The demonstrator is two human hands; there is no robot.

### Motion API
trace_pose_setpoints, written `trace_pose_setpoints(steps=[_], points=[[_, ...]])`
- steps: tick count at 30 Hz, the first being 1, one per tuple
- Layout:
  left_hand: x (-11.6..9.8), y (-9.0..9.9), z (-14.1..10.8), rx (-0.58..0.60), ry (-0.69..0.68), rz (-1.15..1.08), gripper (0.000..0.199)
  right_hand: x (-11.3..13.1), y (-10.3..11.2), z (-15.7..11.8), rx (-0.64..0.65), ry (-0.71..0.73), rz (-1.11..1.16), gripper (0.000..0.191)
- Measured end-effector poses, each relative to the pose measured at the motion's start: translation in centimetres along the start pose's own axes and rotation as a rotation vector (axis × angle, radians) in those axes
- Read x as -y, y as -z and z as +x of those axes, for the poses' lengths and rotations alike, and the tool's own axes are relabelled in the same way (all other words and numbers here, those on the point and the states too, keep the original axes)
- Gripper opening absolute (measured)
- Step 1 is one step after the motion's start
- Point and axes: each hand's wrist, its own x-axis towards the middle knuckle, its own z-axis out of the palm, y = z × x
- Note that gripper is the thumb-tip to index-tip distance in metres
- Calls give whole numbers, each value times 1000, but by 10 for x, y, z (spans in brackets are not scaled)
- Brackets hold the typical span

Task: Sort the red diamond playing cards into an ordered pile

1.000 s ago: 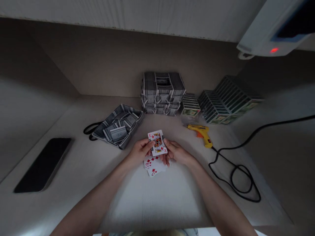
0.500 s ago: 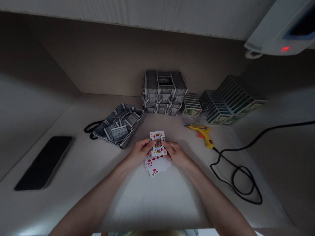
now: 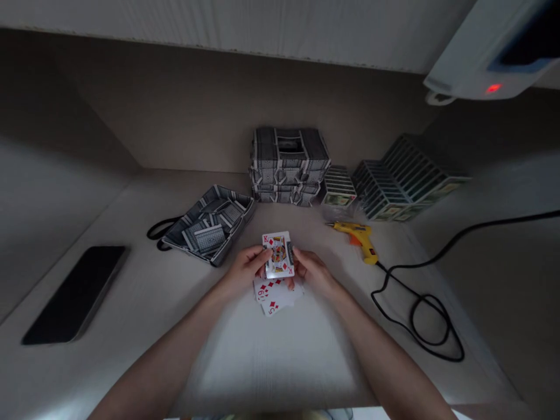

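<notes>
While the person sits over the table [image 3: 280,367], the king card [image 3: 278,262] lies between their two hands, a little above the fanned cards [image 3: 280,301], face up. Its long side runs nearly straight away from the body, the far end leaning slightly left. Neither hand is clearly nearer: the left hand [image 3: 250,267] pinches the left edge, thumb laid over the face and fingers curled beneath. The right hand [image 3: 315,271] sets its thumb at the opposite edge, where a dark patterned strip shows; I can't tell whether that is a fold or another card. Its fingers bend in underneath, and how firmly they close is hidden from me.

The fanned cards lie face up just below the grip, a five of diamonds nearest the person. Up and left sits an open tray [image 3: 237,231], turned at a slant, its walls patterned like card backs and a black strap [image 3: 163,221] looped at one end. Loose patterned pieces [image 3: 210,238] are heaped inside it. Farther back stand stacked cases [image 3: 291,175] in the same pattern; what they contain I can't see. A yellow glue gun [image 3: 359,236] rests beyond the right hand.
</notes>
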Motion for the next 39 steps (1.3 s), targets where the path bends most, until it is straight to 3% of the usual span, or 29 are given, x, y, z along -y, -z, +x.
trace_pose_setpoints(steps=[2,6,11,18,30,37,39], points=[[0,2,0,-24,3,-6,40,-1,1,3,100,2,158,49],[-1,2,1,-58,21,-18,38,-8,2,7,148,-1,286,42],[-5,-1,1,-108,15,34,37,-6,1,8,171,-73,275,49],[-8,-5,-1,-149,4,50,38,2,5,4,137,-209,238,43],[-2,-7,-2,-123,24,-54,34,-4,6,6,138,-140,215,41],[-3,-8,-1,-131,-1,-13,35,-2,7,6,226,-162,274,38],[-3,-8,-1,-148,-3,4,37,-2,6,7,182,-147,318,37]])
